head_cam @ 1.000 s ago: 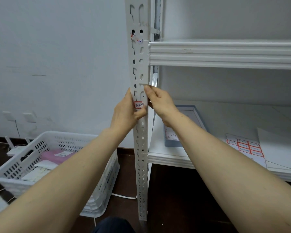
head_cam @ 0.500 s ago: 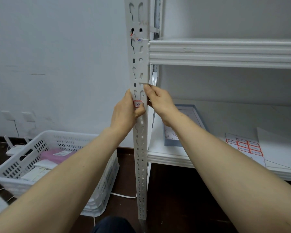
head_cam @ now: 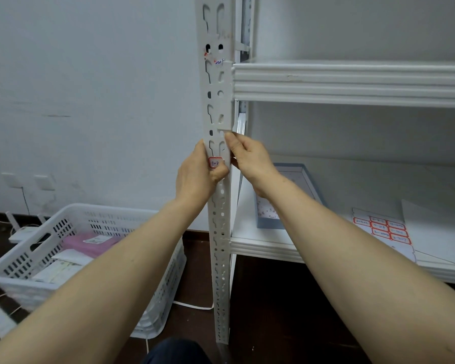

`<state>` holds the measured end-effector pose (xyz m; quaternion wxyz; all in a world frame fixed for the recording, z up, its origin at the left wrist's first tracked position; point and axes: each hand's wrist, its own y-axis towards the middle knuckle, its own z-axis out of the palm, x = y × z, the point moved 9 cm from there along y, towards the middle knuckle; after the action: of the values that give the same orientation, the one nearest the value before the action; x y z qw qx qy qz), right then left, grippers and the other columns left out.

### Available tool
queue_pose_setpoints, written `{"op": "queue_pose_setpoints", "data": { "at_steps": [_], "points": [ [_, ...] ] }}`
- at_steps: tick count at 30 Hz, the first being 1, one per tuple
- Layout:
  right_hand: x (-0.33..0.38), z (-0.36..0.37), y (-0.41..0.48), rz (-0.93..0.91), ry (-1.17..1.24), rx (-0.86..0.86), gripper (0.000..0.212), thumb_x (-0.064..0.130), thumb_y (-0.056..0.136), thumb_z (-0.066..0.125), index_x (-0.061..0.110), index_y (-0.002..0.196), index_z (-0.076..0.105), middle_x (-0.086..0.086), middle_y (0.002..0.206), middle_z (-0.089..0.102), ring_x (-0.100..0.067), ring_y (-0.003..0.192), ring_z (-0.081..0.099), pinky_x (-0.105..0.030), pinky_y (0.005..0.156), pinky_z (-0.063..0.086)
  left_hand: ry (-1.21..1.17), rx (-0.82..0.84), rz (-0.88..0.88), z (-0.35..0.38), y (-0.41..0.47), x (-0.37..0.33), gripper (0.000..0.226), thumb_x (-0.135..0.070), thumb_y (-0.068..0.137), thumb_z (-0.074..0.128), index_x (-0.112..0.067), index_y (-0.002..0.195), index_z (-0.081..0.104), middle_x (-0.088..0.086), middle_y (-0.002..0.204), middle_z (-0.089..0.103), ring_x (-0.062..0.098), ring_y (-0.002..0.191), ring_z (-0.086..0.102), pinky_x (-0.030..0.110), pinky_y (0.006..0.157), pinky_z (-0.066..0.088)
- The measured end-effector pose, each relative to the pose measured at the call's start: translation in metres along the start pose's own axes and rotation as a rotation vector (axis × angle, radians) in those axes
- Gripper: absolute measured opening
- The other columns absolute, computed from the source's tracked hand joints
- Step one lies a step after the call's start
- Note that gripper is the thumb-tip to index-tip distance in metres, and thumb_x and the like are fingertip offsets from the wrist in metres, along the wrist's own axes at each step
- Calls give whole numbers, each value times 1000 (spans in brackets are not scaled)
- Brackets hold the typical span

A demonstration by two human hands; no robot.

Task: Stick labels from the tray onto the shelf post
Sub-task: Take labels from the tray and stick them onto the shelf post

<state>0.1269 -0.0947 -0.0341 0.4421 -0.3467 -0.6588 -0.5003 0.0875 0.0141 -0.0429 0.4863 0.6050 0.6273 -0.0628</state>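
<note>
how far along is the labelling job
Done: one label is on the post. In hand: the left hand grips the post, thumb pressing that label down, while the right hand pinches the post's edge. Left: a sheet on the shelf holds more red-edged ones to stick.

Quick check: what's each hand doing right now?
Left hand: grips the post, thumb pressing the label.
Right hand: grips the post's right edge, holding nothing else.
</note>
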Motion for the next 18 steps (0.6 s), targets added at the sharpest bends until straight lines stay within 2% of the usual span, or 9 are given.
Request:
{"op": "queue_pose_setpoints", "data": {
  "at_steps": [3,6,8,11,12,14,16,18],
  "points": [
    [0,-1,-1,3,-4,1,19,29,98,44,24,97,62,-4,98,68,-24,102,65,-42,96,50,-1,-4,4,1,-1,-1,18,-18,80,54,-13,97,47,1,76,55,26,72,51,38,67,45],
    [0,-1,0,4,-8,3,19,30,97,45,26,96,63,-1,96,69,-25,101,65,-44,96,50,-63,21,16,0,-1,3,21,-18,83,54,-14,103,51,5,80,59,27,75,56,42,72,51],
    [-1,-1,0,6,-8,7,18,30,97,45,27,96,63,1,95,69,-23,101,65,-44,97,50,-124,43,51,0,-4,3,23,-21,86,55,-19,108,53,-3,81,60,18,74,58,38,72,51],
    [-2,-2,1,11,-12,8,20,31,97,45,24,102,63,0,98,69,-21,102,65,-43,97,50,-64,-79,114,-9,-13,3,45,-27,82,65,-15,123,50,-3,103,56,10,90,53,27,76,46],
    [-3,-2,2,12,-18,4,23,32,97,45,22,106,64,-1,101,69,-21,103,64,-43,98,49,-33,-160,120,-14,-17,2,49,-27,79,68,-12,122,50,0,107,53,11,92,51,26,75,45],
    [-4,-1,2,12,-32,-5,29,34,96,46,19,113,64,-4,105,69,-23,105,63,-45,100,47,-9,-248,107,-21,-22,-2,39,-28,79,71,-10,111,57,1,102,54,12,86,51,30,70,46],
    [-5,-2,3,14,-46,-15,30,35,96,46,19,112,64,-8,106,69,-27,107,62,-47,100,46,26,-223,60,-19,-21,-3,25,-33,82,68,-16,99,63,-2,97,61,13,84,56,32,71,48],
    [-6,-2,3,22,-47,-18,29,35,96,46,19,112,64,-7,102,69,-28,107,61,-47,101,46,53,-189,-3,-18,-19,-2,20,-39,83,66,-22,94,66,-5,94,65,14,85,59,30,72,48]
  ]
}}
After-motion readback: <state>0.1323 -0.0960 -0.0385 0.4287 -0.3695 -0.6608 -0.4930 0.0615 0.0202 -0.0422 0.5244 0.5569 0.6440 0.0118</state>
